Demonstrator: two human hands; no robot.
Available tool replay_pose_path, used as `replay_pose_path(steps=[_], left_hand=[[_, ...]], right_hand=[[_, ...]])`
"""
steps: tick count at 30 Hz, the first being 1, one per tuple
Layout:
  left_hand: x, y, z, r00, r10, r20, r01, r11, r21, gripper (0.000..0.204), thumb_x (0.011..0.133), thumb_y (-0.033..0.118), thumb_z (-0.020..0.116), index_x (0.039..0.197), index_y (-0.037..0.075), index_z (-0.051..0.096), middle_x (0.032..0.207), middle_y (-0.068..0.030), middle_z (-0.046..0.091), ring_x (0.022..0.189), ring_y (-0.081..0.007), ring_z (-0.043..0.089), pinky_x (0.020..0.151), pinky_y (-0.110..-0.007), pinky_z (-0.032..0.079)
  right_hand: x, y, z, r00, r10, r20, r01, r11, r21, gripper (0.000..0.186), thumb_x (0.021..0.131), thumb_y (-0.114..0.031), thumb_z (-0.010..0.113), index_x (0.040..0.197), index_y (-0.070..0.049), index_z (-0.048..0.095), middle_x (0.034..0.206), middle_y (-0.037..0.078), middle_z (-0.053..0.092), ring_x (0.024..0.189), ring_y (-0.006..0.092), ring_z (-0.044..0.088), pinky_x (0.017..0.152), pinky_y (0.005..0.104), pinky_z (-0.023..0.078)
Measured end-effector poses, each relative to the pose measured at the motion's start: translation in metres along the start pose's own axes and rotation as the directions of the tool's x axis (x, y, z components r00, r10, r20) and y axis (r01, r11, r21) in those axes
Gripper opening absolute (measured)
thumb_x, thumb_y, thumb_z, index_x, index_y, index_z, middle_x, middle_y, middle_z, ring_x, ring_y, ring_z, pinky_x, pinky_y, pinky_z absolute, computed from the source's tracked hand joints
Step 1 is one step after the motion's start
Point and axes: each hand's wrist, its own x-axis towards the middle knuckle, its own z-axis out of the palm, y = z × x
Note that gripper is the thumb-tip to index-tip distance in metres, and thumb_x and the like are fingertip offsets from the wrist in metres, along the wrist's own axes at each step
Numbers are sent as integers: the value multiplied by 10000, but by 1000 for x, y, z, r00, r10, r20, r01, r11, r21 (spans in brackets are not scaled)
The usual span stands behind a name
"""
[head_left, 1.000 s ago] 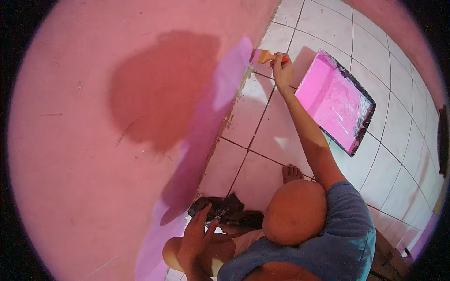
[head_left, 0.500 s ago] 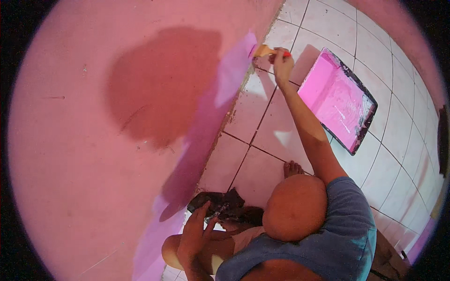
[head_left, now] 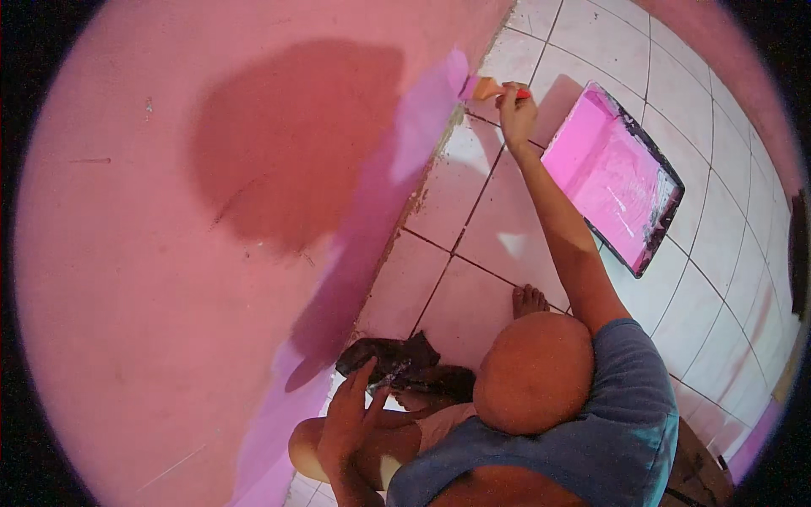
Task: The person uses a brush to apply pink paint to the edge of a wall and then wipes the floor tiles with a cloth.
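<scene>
Tan flat paintbrush [head_left: 487, 89], red-tipped handle [head_left: 524, 95]: probably light, stiff-handled, soft-bristled; best held by handle. Right hand [head_left: 517, 117] pinches it; left hand [head_left: 345, 421] loosely spread.

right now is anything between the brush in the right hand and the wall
Nothing visible: the paintbrush in the right hand has its bristles at the lilac strip low on the wall. The paint tray lies right of the hand, out of the way.
</scene>
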Motion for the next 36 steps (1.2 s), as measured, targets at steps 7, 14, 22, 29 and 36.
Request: replay_pose_path(steps=[7,14,22,29,36], left_hand=[[7,3,-12,997,-26,76,31,997,-66,437,908,174,532,1324,68,448,1313,-207,496,1226,-357,471,1002,-422,399],[7,-21,1,995,93,23,-93,995,-32,517,912,289,557,1349,61,403,1188,-231,543,1092,-397,525,908,-443,434],[12,-22,2,997,-25,76,22,999,32,489,914,270,547,1344,77,415,1261,-218,519,1160,-381,500,975,-436,402],[26,4,-5,983,-117,142,109,992,62,458,911,230,542,1338,105,438,1286,-193,515,1200,-357,485,996,-423,383],[35,-2,0,987,-58,149,66,997,-50,449,912,224,550,1330,95,445,1266,-180,534,1190,-347,493,992,-422,385]], right_hand=[[15,-1,13,997,17,75,-26,991,130,306,976,-268,469,950,12,592,662,64,602,570,119,567,539,258,461],[48,26,3,996,-55,69,69,972,-223,319,975,-267,470,969,20,610,693,61,609,609,116,579,566,249,471],[55,-8,9,986,154,-68,-138,970,200,322,976,-262,465,973,32,597,695,62,609,597,117,566,562,266,476],[68,-4,10,996,23,84,-40,979,200,370,973,-292,469,946,42,626,701,87,631,623,150,606,599,265,501],[94,25,2,978,-202,56,209,950,-234,355,969,-284,479,957,47,606,703,82,628,599,130,591,590,251,494]])
